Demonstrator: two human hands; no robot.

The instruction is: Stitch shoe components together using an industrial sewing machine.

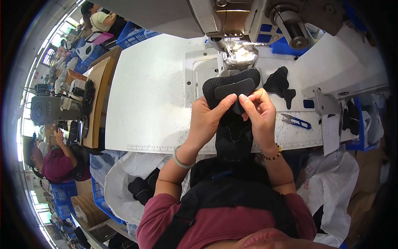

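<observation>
Left hand [205, 119] clamps the black padded piece [233, 88]; right hand [262, 113] seemingly pinches it.

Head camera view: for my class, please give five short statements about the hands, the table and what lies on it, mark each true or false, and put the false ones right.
1. The left hand and the right hand are both on one black fabric piece. True.
2. The blue snips lie to the left of both hands. False: they lie to the right of both.
3. A ruler strip runs along the near edge of the white table. True.
4. The beaded bracelet is on the left wrist. False: it is on the right wrist.
5. The sleeves are bright yellow. False: they are dark red.
</observation>
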